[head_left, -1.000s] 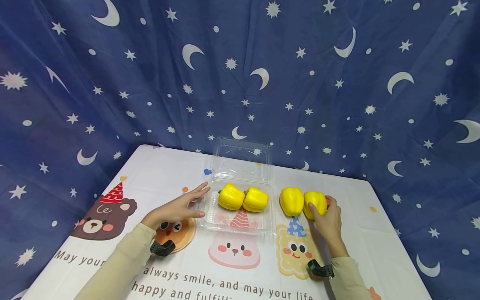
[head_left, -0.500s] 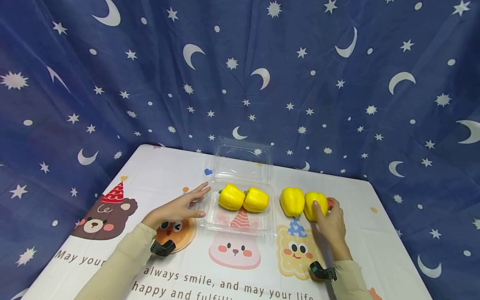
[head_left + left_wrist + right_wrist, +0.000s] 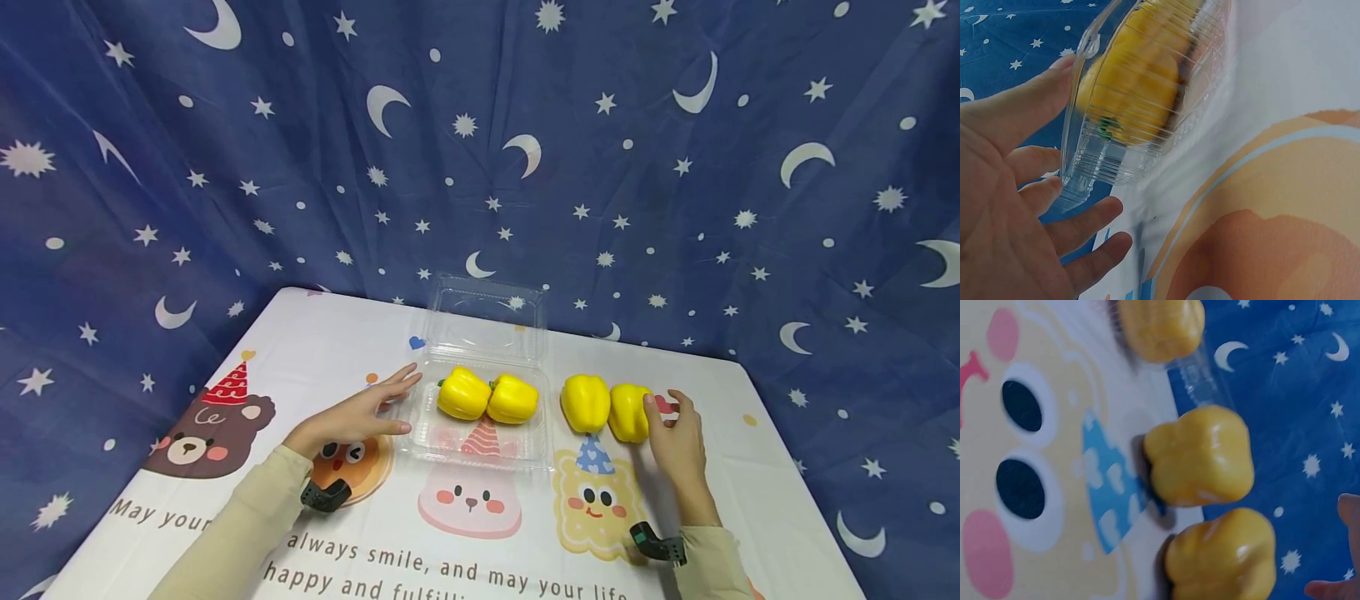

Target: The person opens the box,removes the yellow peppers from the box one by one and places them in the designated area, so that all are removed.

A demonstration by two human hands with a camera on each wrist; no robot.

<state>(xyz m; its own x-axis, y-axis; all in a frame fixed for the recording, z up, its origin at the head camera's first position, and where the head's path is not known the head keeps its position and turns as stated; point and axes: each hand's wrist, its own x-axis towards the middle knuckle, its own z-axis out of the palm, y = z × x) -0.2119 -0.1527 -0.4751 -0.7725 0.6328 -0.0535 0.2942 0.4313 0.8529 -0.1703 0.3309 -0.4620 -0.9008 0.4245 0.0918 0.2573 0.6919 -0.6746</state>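
Two yellow bell peppers (image 3: 462, 393) (image 3: 513, 399) lie end to end in a clear plastic clamshell box (image 3: 480, 461), whose hinged lid (image 3: 486, 333) is folded back. My left hand (image 3: 356, 412) is at the box's left side, fingers spread; in the left wrist view its thumb (image 3: 1054, 81) is right at the rim. Two more bell peppers (image 3: 585, 404) (image 3: 628, 414) stand side by side on the table to the right of the box. Close to the rightmost pepper, my right hand (image 3: 678, 442) has its fingers apart and holds nothing. Only fingertips (image 3: 1349, 509) show in the right wrist view.
A white cloth (image 3: 720, 483) with cartoon prints and lettering covers the table. Behind it hangs a dark blue curtain (image 3: 450, 208) with moons and stars. Each wrist wears a black band (image 3: 326, 497).
My right hand has let go of the rightmost bell pepper and moved right, away from it. My left hand and the box have stayed still.
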